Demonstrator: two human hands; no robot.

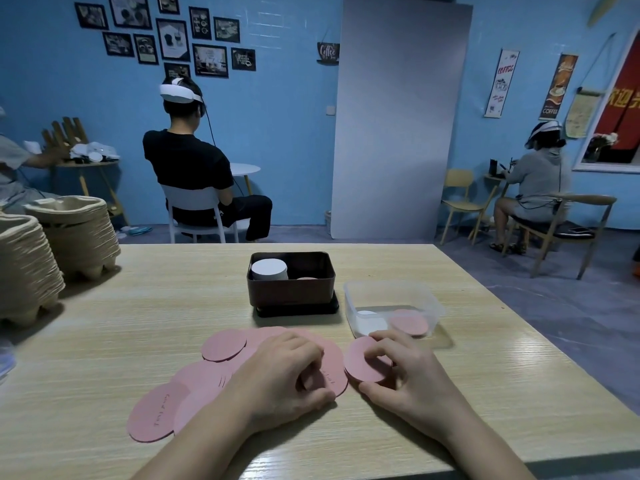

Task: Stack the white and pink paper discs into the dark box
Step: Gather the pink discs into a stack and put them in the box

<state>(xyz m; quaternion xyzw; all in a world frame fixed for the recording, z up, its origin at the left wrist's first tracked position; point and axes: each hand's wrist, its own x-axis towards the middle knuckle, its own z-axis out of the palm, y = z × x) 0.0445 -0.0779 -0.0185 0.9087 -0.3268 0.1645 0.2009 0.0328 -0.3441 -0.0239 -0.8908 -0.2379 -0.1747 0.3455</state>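
On the pale, wood-grain table [138,306], near its front edge, a loose fan of pink discs [221,344] lay overlapping, each one flat, round, matte and thin like card; faint lettering marked a few, too small to read. The left hand [280,379] rested on the right end of this fan with its fingers curled over the top disc and its thumb against the near rim, so that the grip was narrow and closed on the discs. Just to the right, the right hand [405,379] pinched a small pink pile [363,362], fingertips bent onto the upper face and thumb at the near edge; whether the pile touched the table could not be told. Behind both hands, at mid-table, stood the dark box [294,289], rectangular with rounded corners and a dull brown sheen, seated on a flat black base [298,309]. Its left half held a tall cylindrical stack of white discs [269,269] rising to about the rim, and a low pink disc [306,278] showed in its right half. Beside the box on the right sat a clear plastic tub [391,289], translucent and soft-cornered, containing more pink rounds [408,322] and a white round [367,312]. At the far left edge stood two nested stacks of beige moulded pulp trays [76,233], ribbed and rough.
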